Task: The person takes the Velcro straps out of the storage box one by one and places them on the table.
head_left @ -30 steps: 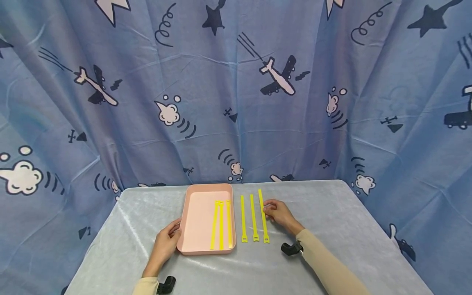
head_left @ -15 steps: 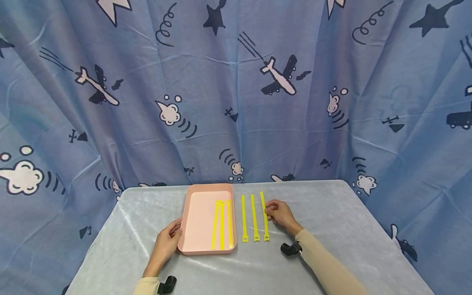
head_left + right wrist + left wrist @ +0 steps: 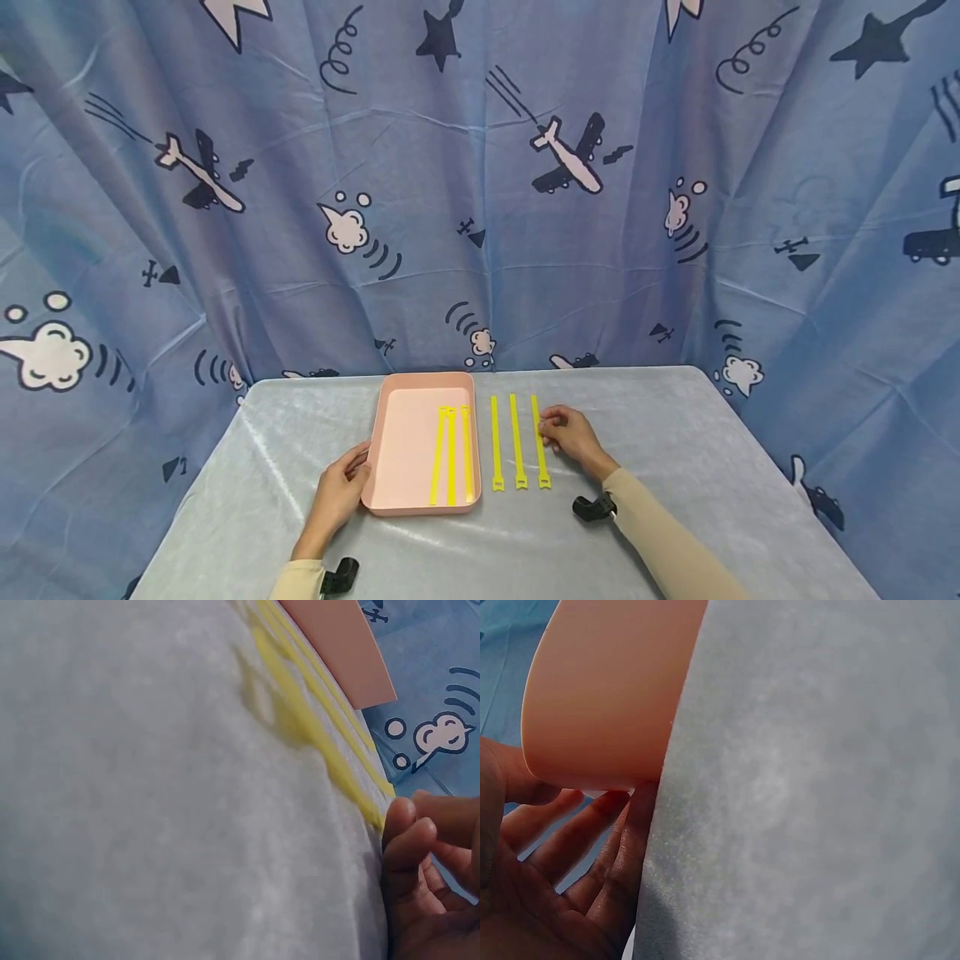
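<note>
1. Head view: grey-covered worktop (image 3: 420, 558), patterned curtain (image 3: 450, 200) behind. Pink tray (image 3: 397, 450) sits left of middle, its far end close to the worktop's far edge. Three yellow strips lie in the tray's right half, two nearly touching at their far ends. Three more are on the worktop off the tray's right edge: inner strip (image 3: 496, 442), middle strip (image 3: 517, 442), and outer strip (image 3: 542, 462), side by side and spaced apart, notched ends toward the near edge.

2. Same view, hands: right hand (image 3: 570, 433) pinches the outer strip by its right edge. Left hand (image 3: 336, 496) is at the tray's left edge, toward its near-left corner.

3. Left wrist view: fingers loosely extended, touching the tray's outer wall; steadying it, I judge, with no firm grip.

4. Right wrist view: thumb and forefinger meet on the outer strip. Its near end is blurred; cannot tell whether it lies flat.

5. Judgement: step in hand looks like squaring the outer strip into the row. Next move calls for levelling its ends with its neighbours, then a clean release without dragging it.
</note>
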A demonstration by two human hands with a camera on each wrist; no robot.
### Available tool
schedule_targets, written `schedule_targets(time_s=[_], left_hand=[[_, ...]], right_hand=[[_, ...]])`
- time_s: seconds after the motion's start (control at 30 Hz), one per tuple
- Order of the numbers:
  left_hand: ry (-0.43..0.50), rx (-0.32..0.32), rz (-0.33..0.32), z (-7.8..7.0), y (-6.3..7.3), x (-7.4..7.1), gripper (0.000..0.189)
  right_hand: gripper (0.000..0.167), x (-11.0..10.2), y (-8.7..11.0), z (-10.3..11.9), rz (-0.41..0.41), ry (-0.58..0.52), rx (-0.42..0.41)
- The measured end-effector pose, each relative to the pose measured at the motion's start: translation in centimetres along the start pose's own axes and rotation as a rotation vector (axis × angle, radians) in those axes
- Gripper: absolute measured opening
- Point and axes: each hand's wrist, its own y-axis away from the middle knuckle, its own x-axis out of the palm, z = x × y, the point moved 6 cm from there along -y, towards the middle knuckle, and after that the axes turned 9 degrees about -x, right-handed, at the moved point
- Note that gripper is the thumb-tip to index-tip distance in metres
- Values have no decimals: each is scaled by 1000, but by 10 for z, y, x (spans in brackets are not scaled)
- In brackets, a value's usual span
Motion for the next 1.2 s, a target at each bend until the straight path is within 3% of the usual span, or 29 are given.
schedule_targets(time_s=[0.3,0.53,0.8,0.93,1.2], left_hand=[[4,14,-5,-2,1,1,40],[4,24,-15,-4,2,0,40],[5,4,8,-1,1,1,41],[8,4,11,-1,0,1,41],[-9,0,14,-1,2,2,41]], right_hand=[[22,-1,8,7,-3,-46,-37],[30,0,12,18,10,-86,-55],[30,3,28,52,37,-128,-73],[32,7,26,48,23,-147,-85],[30,15,34,67,48,-182,-123]])
